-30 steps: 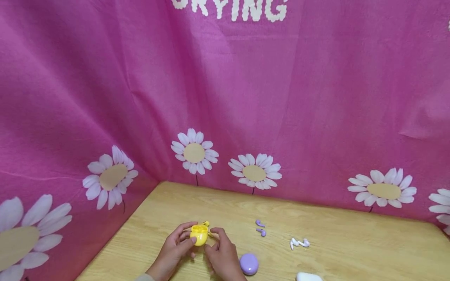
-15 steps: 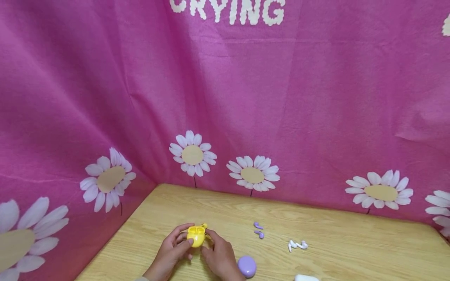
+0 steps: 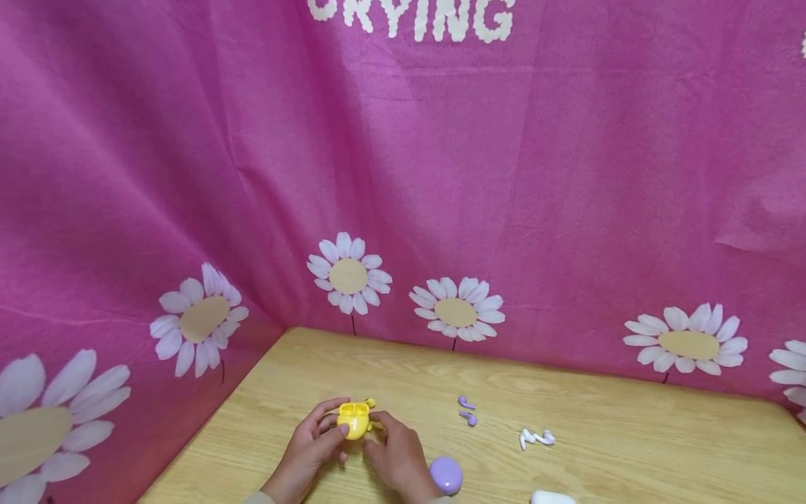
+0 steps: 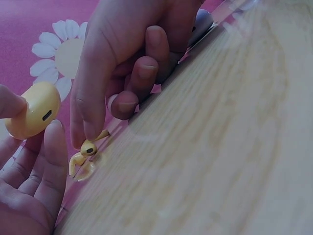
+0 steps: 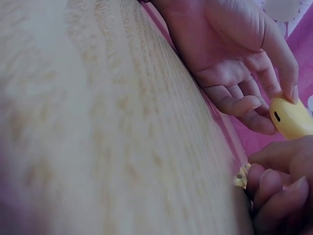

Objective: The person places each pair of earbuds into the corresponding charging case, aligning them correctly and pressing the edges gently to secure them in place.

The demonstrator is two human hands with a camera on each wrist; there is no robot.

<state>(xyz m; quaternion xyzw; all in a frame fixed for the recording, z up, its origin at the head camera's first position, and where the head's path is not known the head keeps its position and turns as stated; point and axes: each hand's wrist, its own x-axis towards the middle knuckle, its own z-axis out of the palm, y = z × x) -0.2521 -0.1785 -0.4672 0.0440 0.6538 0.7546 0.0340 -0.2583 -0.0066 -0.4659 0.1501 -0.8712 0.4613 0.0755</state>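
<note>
My left hand (image 3: 307, 444) grips a small yellow earbud case (image 3: 353, 424) between thumb and fingers. Its lid is raised and it is held above the table. One yellow earbud (image 3: 371, 402) lies just behind the case. A second yellow earbud (image 3: 371, 425) shows at the tip of my right index finger. In the left wrist view, the outstretched fingers of my right hand (image 4: 122, 44) reach down to an earbud (image 4: 88, 148), seemingly touching it, while the other fingers are curled. The right wrist view shows the yellow case (image 5: 292, 117) in the left hand; the right fingertips partly cover the earbuds.
A round purple case (image 3: 446, 475) sits right beside my right hand. Two purple earbuds (image 3: 467, 418) and two white earbuds (image 3: 536, 438) lie farther right on the wooden table (image 3: 661, 448). A white case (image 3: 552, 498) is cut off at the bottom edge. Pink flowered cloth (image 3: 567, 210) hangs behind.
The right index finger has lowered slightly beside the yellow earbud. The left hand keeps its grip on the yellow case. The whole view shifts slightly with the head.
</note>
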